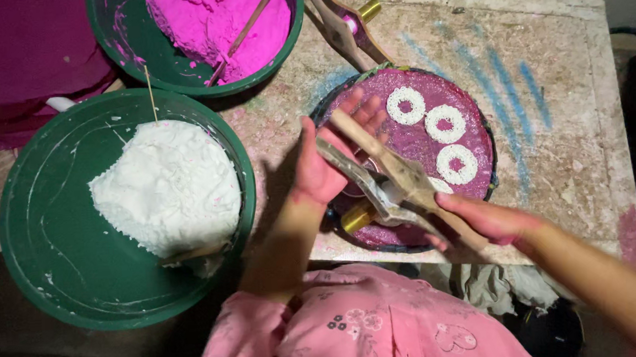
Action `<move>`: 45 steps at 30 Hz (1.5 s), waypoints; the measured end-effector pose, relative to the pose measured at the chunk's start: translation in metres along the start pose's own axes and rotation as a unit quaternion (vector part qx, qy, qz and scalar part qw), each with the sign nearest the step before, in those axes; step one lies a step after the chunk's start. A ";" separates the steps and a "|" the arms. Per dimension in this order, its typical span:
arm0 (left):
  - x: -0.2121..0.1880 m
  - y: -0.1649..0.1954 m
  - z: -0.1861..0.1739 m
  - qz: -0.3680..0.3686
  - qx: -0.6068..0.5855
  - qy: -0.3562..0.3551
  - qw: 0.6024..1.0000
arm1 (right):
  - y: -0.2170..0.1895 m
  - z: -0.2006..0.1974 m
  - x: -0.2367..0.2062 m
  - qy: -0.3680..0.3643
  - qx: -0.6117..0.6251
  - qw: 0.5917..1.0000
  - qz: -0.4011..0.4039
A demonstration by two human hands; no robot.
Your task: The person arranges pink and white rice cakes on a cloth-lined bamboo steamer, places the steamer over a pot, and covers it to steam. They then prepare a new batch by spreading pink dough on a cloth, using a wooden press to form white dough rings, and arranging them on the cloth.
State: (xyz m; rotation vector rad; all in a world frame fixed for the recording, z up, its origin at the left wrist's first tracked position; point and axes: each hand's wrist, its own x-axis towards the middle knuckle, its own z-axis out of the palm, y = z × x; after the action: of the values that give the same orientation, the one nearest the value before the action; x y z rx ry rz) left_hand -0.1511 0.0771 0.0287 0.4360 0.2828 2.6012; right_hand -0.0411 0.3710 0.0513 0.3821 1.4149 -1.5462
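Centrally, a hinged wooden press tool with a brass-coloured cylinder at its lower end is held above the near edge of a round tray. Its two wooden arms stand parted in a narrow V, their upper tips toward the left hand, their handle ends toward the right.

Left hand: palm up, fingers spread, lying under and against the upper arms of the tool; pink stain shows at the wrist. Right hand: fingers curled tight around the lower handles, gripping them from the right side.

Tray: dark-rimmed, coated with purple-pink powder, bearing three white ring shapes in a diagonal row just beyond the tool; a fourth white patch shows partly under the tool's arms. A second wooden press lies at the tray's far edge, untouched.

Left of the hands, well apart from the tool: a green basin holding a heap of white powder with a thin stick upright in it. Behind it, a second green basin holds bright pink powder and a wooden stick.

Everything rests on a worn table streaked with blue and pink. A pink patterned garment fills the lower foreground.
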 end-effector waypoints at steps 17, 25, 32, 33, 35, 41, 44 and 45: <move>0.016 0.019 -0.069 0.175 -0.115 0.079 0.975 | -0.127 0.080 0.011 0.176 -0.462 0.869 -0.012; 0.040 -0.010 -0.082 0.165 -0.139 0.115 0.970 | -0.124 0.056 0.008 0.229 -0.575 0.784 -0.057; 0.054 0.018 -0.087 0.171 -0.079 0.087 0.978 | -0.122 0.063 0.031 0.276 -0.572 0.768 -0.083; 0.051 0.023 -0.087 0.172 -0.067 0.091 0.979 | -0.121 0.066 0.034 0.271 -0.569 0.772 -0.077; 0.044 0.031 -0.086 0.172 -0.058 0.102 0.978 | -0.119 0.071 0.039 0.246 -0.550 0.789 -0.119; 0.029 0.012 -0.086 0.162 -0.111 0.184 0.963 | -0.113 0.065 0.032 0.208 -0.479 0.852 -0.027; 0.040 -0.011 -0.088 0.155 -0.142 0.202 0.957 | -0.117 0.049 0.022 0.216 -0.536 0.815 -0.047; 0.047 -0.017 -0.090 0.159 -0.146 0.177 0.960 | -0.119 0.044 0.020 0.217 -0.570 0.789 -0.074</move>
State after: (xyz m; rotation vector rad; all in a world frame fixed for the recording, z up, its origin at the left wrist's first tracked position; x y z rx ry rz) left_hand -0.2144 0.1039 -0.0479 -0.1025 -0.0658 2.9675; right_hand -0.1295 0.3058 0.1174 -0.1531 2.4890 -0.4557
